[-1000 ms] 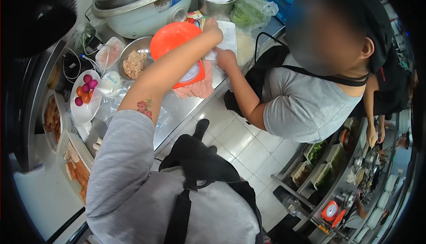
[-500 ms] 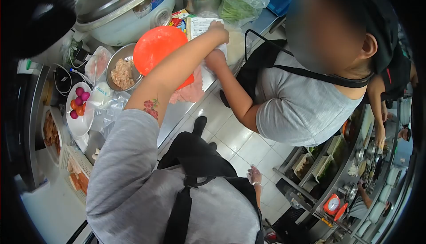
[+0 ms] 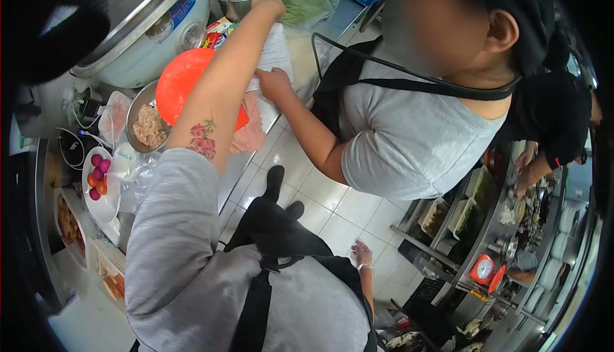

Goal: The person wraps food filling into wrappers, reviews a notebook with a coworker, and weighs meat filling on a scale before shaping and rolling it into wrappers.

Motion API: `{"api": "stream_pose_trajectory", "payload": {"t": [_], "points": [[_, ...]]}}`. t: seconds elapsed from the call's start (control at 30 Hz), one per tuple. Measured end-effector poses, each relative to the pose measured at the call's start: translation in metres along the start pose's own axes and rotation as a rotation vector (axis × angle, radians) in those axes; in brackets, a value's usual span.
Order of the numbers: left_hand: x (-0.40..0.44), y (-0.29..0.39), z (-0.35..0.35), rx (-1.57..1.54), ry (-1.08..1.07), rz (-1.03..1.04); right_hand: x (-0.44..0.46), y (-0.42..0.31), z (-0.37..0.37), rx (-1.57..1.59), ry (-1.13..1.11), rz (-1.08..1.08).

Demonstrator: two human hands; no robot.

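My left hand (image 3: 270, 7) is stretched over the counter beside the steel pot (image 3: 238, 8) of utensils, above the printed paper sheets (image 3: 279, 48). Its fingers are mostly hidden, so I cannot make out what they hold, if anything. Under my forearm lies a red-orange plastic plate or lid (image 3: 182, 83), partly covering a metal bowl (image 3: 132, 110) of pale minced mixture (image 3: 149, 128). My right hand (image 3: 362, 253), in a clear plastic glove, hangs low over the floor, fingers loosely apart and holding nothing. A co-worker's hand (image 3: 274, 85) touches the lower edge of the paper.
The co-worker (image 3: 416, 134) stands close on the right. A big rice cooker (image 3: 160, 39) and a bag of green vegetables (image 3: 307, 3) stand at the back. A white dish (image 3: 105, 202) with purple and orange balls is at left. Another counter with a red scale (image 3: 483, 269) is at right.
My left hand has moved off the paper, up toward the utensil pot. More of the paper shows, and the co-worker's hand is now apart from mine. The view has shifted right.
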State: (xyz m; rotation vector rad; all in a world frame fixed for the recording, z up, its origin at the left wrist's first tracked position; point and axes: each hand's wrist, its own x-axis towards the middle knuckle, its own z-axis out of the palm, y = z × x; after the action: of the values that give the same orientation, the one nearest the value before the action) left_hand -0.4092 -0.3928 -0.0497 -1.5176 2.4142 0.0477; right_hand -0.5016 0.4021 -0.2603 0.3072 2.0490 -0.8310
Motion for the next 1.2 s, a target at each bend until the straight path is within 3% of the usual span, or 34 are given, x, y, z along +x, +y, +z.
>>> {"api": "stream_pose_trajectory", "payload": {"t": [0.1,0.13,0.17,0.2,0.23,0.3,0.33,0.4,0.43,0.47,0.5,0.53,0.57,0.67,0.73,0.8,0.87,0.93,0.97,1.0,1.07,1.13,1.2], "points": [[-0.027,0.010,-0.003,0.019,0.042,0.138,0.031,0.048,-0.003,0.148,-0.119,0.034],[-0.050,0.008,-0.008,-0.162,-0.013,0.194,0.028,0.055,-0.003,0.136,-0.116,0.047],[-0.083,0.001,-0.009,-0.206,0.025,0.411,0.021,0.060,0.000,0.141,-0.105,0.059],[-0.099,-0.006,0.024,-0.462,0.197,0.407,0.014,0.062,0.006,0.158,-0.092,0.070],[-0.140,-0.006,0.029,-0.578,0.224,0.312,0.002,0.056,0.008,0.067,-0.066,0.045],[-0.205,-0.001,0.063,-0.705,0.357,0.255,0.044,0.105,0.004,-0.168,-0.126,-0.211],[-0.244,0.003,0.053,-0.807,0.204,0.332,0.055,0.116,0.005,-0.193,-0.128,-0.230],[-0.283,0.001,0.076,-0.978,0.155,0.538,0.075,0.138,0.005,-0.241,-0.133,-0.269],[-0.283,-0.004,0.111,-1.045,0.172,0.498,0.063,0.114,0.005,-0.241,-0.099,-0.152],[-0.288,-0.008,0.132,-0.916,0.307,0.543,0.057,0.099,0.000,-0.247,-0.073,-0.038],[-0.296,0.004,0.125,-0.946,0.203,0.494,0.096,0.127,-0.017,-0.607,-0.208,-0.871],[-0.311,0.007,0.126,-0.967,0.092,0.419,0.136,0.147,-0.019,-0.679,-0.174,-0.761],[-0.332,0.005,0.127,-0.980,-0.026,0.312,0.130,0.114,-0.016,-0.760,-0.168,-0.647],[-0.376,0.036,0.129,-0.980,0.194,0.429,0.104,0.093,-0.007,-0.502,-0.179,-0.525],[-0.399,0.057,0.139,-1.004,0.253,0.539,0.087,0.059,-0.018,-0.359,-0.192,-0.437],[-0.446,0.074,0.114,-1.047,0.233,0.526,0.052,0.027,-0.009,-0.421,-0.192,-0.257],[-0.468,0.081,0.125,-1.021,0.078,0.448,0.068,0.038,-0.010,-0.252,-0.302,-0.299],[-0.499,0.081,0.125,-0.999,0.083,0.381,0.063,0.043,-0.010,-0.375,-0.307,-0.531],[-0.511,0.079,0.137,-0.998,0.119,0.360,0.026,0.025,0.003,-0.226,-0.255,-0.182],[-0.523,0.075,0.153,-0.994,0.141,0.332,0.036,0.034,0.006,-0.348,-0.320,-0.309],[-0.532,0.062,0.176,-0.946,0.192,0.330,0.076,0.064,0.014,-0.546,-0.353,-0.330],[-0.544,0.045,0.186,-0.979,0.112,0.298,0.076,0.067,0.004,-0.670,-0.417,-0.594],[-0.554,0.034,0.191,-0.982,0.078,0.288,0.072,0.061,-0.005,-0.710,-0.420,-0.636]]}}
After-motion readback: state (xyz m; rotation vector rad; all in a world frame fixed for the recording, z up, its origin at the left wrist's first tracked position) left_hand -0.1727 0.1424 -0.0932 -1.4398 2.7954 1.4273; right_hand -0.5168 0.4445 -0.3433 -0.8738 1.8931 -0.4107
